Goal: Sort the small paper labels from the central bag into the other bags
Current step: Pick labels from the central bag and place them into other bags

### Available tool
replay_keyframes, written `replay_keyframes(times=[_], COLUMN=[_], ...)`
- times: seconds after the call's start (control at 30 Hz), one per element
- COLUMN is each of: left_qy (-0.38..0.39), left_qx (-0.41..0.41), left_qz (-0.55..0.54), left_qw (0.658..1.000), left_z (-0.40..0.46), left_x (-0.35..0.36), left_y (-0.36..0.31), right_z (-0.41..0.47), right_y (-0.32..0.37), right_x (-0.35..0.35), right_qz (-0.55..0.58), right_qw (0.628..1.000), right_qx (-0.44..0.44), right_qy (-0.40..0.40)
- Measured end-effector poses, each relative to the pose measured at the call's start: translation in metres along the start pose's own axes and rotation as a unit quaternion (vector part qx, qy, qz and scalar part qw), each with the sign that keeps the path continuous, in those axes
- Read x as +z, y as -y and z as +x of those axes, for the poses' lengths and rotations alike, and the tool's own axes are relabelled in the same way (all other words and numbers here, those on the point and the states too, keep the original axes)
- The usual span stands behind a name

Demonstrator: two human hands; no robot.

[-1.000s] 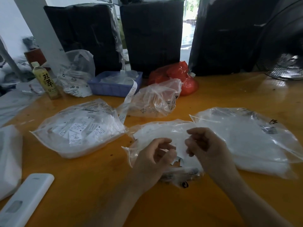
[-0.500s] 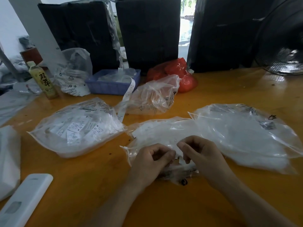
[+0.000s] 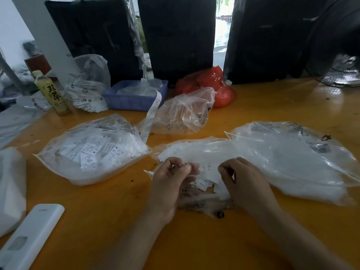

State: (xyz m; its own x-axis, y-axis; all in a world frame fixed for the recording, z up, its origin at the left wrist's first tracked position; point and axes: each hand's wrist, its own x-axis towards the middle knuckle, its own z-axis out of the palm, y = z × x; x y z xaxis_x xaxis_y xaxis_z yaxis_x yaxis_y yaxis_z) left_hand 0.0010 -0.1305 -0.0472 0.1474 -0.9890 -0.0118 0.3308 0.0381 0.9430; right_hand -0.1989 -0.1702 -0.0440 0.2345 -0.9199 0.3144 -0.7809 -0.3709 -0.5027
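Both hands work at the mouth of the central bag (image 3: pixel 196 152), close together but not touching. Left hand (image 3: pixel 171 180) has its fingers curled, thumb and forefinger pinching what looks like 1 small label or a fold of plastic; blur makes it hard to tell which. Right hand (image 3: pixel 245 182) is curled too, fingertips pinching the edge of a white label (image 3: pixel 212 172) among the loose labels (image 3: pixel 202 183) lying between the hands.

Those labels sit in and on the central bag, near the table's (image 3: pixel 116 221) front edge. 3 clear bags lie around it: 1 to the left (image 3: pixel 91 151), already holding many printed labels, 1 to the right (image 3: pixel 292 160), its contents a white mass, and 1 crumpled behind (image 3: pixel 183 114).

Judging by their look, the labels are thin paper: nearly weightless, floppy, prone to cling together and to the film. A fingertip pinch at a free corner or edge should lift 1 cleanly; a flat press would likely drag several. The bag film is slick and soft, so its mouth probably needs holding open with the other hand while a label is dropped in. Breeze from the fan (image 3: pixel 339 55) at the right, if it is running, could scatter them.
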Motion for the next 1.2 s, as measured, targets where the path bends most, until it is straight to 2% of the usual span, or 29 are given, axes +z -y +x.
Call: replay_keyframes(times=[0.23, 0.33, 0.43, 0.5, 0.57, 0.63, 0.7, 0.8, 1.03, 1.1, 1.2], left_qy=[-0.011, -0.018, -0.022, -0.023, -0.022, -0.018, -0.013, -0.002, 0.009, 0.013, 0.016], left_qx=[0.003, 0.001, -0.011, -0.019, -0.023, -0.023, -0.025, -0.030, -0.015, -0.002, 0.023], left_qz=[0.078, 0.090, 0.080, 0.072, 0.075, 0.080, 0.078, 0.080, 0.103, 0.130, 0.199], left_qw=[0.997, 0.996, 0.996, 0.997, 0.997, 0.996, 0.997, 0.996, 0.995, 0.991, 0.980], left_z=[-0.002, -0.002, -0.002, -0.002, -0.002, -0.002, -0.002, -0.004, -0.002, -0.003, -0.004], left_x=[0.004, 0.005, 0.003, 0.002, 0.002, 0.004, 0.004, 0.005, 0.003, 0.003, 0.004], left_y=[0.004, 0.004, 0.004, 0.003, 0.004, 0.007, 0.010, 0.009, 0.012, 0.011, 0.011], right_z=[0.004, 0.007, 0.006, 0.006, 0.006, 0.005, 0.005, 0.005, 0.003, 0.001, -0.001], right_y=[-0.002, 0.000, -0.001, -0.005, -0.008, -0.008, -0.009, -0.010, -0.008, -0.006, -0.002], right_x=[0.014, 0.015, 0.013, 0.007, -0.001, -0.006, -0.007, -0.006, -0.007, -0.011, -0.014], right_qz=[-0.137, -0.167, -0.065, 0.069, 0.234, 0.374, 0.453, 0.487, 0.509, 0.500, 0.441], right_qw=[0.986, 0.982, 0.997, 0.997, 0.967, 0.914, 0.872, 0.852, 0.844, 0.853, 0.892], right_qx=[-0.002, -0.017, -0.026, 0.025, 0.097, 0.156, 0.185, 0.189, 0.167, 0.150, 0.097], right_qy=[0.098, 0.087, 0.029, 0.003, 0.003, 0.019, 0.026, 0.031, 0.035, 0.022, -0.011])
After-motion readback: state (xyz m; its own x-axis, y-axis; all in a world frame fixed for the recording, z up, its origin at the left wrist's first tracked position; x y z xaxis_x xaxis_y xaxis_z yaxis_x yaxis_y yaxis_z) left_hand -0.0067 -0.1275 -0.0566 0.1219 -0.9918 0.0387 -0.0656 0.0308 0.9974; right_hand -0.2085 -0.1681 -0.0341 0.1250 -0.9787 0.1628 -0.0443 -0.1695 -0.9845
